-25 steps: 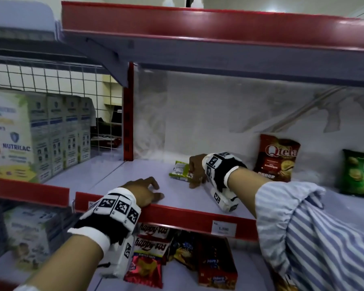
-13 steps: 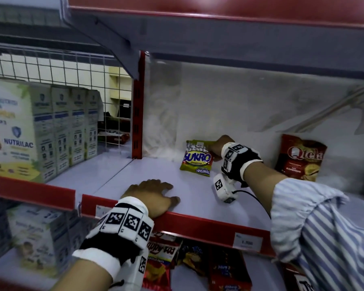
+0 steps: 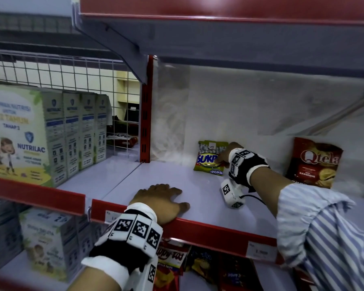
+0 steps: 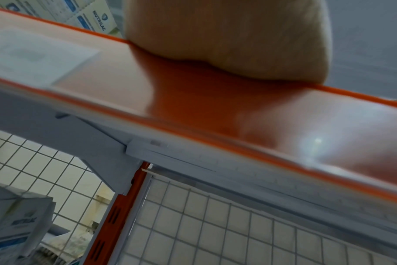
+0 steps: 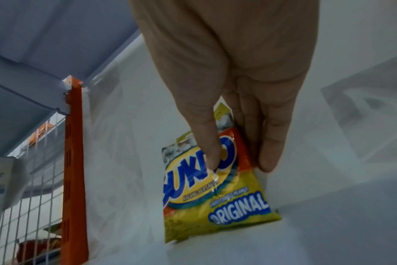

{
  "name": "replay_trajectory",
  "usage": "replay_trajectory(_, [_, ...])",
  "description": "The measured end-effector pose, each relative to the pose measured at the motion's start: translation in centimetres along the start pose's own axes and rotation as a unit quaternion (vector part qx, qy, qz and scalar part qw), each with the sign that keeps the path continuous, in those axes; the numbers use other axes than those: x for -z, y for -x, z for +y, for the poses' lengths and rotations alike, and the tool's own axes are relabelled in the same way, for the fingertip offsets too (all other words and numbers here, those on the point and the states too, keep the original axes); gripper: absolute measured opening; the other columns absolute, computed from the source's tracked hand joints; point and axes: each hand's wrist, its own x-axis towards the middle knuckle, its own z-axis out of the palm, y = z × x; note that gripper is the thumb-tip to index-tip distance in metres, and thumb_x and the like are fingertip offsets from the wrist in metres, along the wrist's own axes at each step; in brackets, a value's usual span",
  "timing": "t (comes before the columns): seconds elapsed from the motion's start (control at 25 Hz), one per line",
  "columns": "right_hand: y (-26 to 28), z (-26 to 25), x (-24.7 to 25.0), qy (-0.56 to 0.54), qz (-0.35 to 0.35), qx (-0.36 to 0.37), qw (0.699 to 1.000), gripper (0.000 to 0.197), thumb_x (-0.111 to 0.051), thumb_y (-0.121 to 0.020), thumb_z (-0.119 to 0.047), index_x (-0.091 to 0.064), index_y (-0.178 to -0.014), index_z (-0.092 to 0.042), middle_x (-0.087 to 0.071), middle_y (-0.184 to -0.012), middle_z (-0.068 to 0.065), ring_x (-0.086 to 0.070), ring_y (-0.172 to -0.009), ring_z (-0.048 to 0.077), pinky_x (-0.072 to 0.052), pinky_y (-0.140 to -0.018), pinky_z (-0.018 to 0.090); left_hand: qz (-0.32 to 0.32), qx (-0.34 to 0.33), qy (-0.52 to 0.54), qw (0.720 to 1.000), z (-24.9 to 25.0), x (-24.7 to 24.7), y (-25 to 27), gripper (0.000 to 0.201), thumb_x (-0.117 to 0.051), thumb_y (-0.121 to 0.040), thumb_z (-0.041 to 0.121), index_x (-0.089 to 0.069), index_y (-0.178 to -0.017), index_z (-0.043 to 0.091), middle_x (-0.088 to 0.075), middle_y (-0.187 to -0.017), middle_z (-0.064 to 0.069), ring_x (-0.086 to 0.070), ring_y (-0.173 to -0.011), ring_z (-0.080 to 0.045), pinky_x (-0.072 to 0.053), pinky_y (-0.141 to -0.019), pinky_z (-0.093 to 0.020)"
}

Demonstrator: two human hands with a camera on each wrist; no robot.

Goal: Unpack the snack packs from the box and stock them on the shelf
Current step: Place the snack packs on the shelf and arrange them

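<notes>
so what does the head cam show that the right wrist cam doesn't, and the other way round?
Head only: the left hand resting on the red front edge of the shelf, the red chip bag standing to the right, the row of milk boxes in the next bay, and snack bags on the shelf below.

Right wrist only: the thumb on the front of the peanut pack and fingers behind it, pinching it upright.

Both: the right hand on the peanut pack, the white back wall, the red upright post and the wire grid.
</notes>
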Motion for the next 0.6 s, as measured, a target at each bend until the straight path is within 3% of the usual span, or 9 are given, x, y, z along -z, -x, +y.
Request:
replay_trajectory(0.08, [-0.2,0.2,0.5,0.085,-0.031,0.006,0.996,0.01,-0.075,-0.077,-0.013,-0.072,-0.087,-0.01,-0.067,-0.096,0.007,-0.058,-0.072,0.018,-0.044,-0.05,0.014,-0.001,0.001,-0.002,1.0,0.0,0.0,-0.2,0.065,-0.035,-0.086,0.071,-0.023,-0.145,0.047,-0.014,-0.16,0.009,-0.015,-0.146,-0.017,-0.012,-0.117,-0.041])
replay_trajectory(0.12, [0.4,-0.2,0.8,0.108,-0.042,0.001,0.993,0.013,-0.079,-0.075,-0.019,-0.07,-0.065,-0.02,-0.068,-0.08,0.0,-0.056,-0.06,0.013,-0.038,-0.04,0.011,-0.002,0.003,-0.002,1.0,-0.1,0.0,-0.2,0.065,-0.035,-0.086,0.071,-0.023,-0.145,0.047,-0.015,-0.16,0.009,-0.016,-0.146,-0.017,-0.013,-0.117,-0.041])
replay_trajectory(0.16, [0.7,-0.3,1.2,0.129,-0.042,-0.004,0.991,0.029,-0.082,-0.071,-0.027,-0.063,-0.049,-0.026,-0.065,-0.065,-0.006,-0.053,-0.052,0.008,-0.033,-0.034,0.01,-0.004,0.005,0.0,1.0,0.0,0.0,-0.2,0.065,-0.035,-0.086,0.071,-0.024,-0.145,0.047,-0.015,-0.16,0.009,-0.016,-0.146,-0.017,-0.013,-0.117,-0.041])
replay_trajectory(0.24, [1.4,-0.3,2.0,0.165,-0.032,-0.01,0.986,0.038,-0.083,-0.066,-0.037,-0.056,-0.042,-0.027,-0.059,-0.057,-0.012,-0.05,-0.048,0.002,-0.029,-0.032,0.008,-0.005,0.009,0.001,1.0,0.1,0.1,-0.1,0.065,-0.036,-0.086,0.071,-0.024,-0.145,0.047,-0.015,-0.16,0.009,-0.016,-0.146,-0.017,-0.013,-0.116,-0.04])
replay_trajectory(0.28, [2.3,-0.7,2.5,0.175,-0.026,-0.006,0.984,0.034,-0.081,-0.068,-0.037,-0.057,-0.047,-0.025,-0.061,-0.063,-0.01,-0.05,-0.05,0.003,-0.031,-0.038,0.009,-0.008,0.011,0.002,1.0,0.2,0.2,0.0,0.065,-0.037,-0.086,0.07,-0.024,-0.145,0.047,-0.014,-0.16,0.009,-0.016,-0.146,-0.016,-0.013,-0.116,-0.04])
replay_trajectory(0.36, [3.8,-1.4,3.1,0.184,-0.037,0.014,0.982,0.017,-0.076,-0.074,-0.034,-0.066,-0.074,-0.02,-0.063,-0.082,-0.001,-0.052,-0.061,0.011,-0.038,-0.054,0.015,-0.017,0.014,0.006,1.0,0.4,0.4,0.3,0.065,-0.038,-0.087,0.069,-0.023,-0.146,0.045,-0.013,-0.16,0.008,-0.015,-0.147,-0.016,-0.012,-0.117,-0.039])
replay_trajectory(0.44, [4.7,-2.0,3.2,0.194,-0.078,0.026,0.978,0.043,-0.074,-0.078,-0.026,-0.064,-0.118,-0.013,-0.06,-0.103,0.002,-0.05,-0.066,0.012,-0.044,-0.055,0.021,-0.036,0.017,0.016,0.999,0.5,0.7,0.6,0.066,-0.04,-0.089,0.066,-0.022,-0.148,0.043,-0.01,-0.161,0.006,-0.013,-0.147,-0.017,-0.011,-0.12,-0.04])
replay_trajectory(0.52, [5.4,-2.2,2.8,0.152,-0.075,0.064,0.983,0.051,-0.071,-0.08,-0.015,-0.056,-0.128,-0.007,-0.058,-0.114,0.007,-0.058,-0.071,0.014,-0.05,-0.054,0.021,-0.053,0.017,0.024,0.998,0.7,0.8,0.8,0.067,-0.04,-0.09,0.064,-0.019,-0.149,0.041,-0.005,-0.162,0.005,-0.008,-0.148,-0.018,-0.008,-0.12,-0.041])
replay_trajectory(0.6, [5.0,-2.6,2.4,0.182,-0.026,0.089,0.979,0.045,-0.067,-0.084,-0.015,-0.056,-0.127,-0.005,-0.059,-0.123,0.013,-0.063,-0.103,0.026,-0.055,-0.081,0.029,-0.058,0.02,0.026,0.998,0.8,1.0,1.0,0.067,-0.039,-0.091,0.064,-0.016,-0.15,0.041,-0.002,-0.162,0.005,-0.004,-0.149,-0.018,-0.005,-0.12,-0.041])
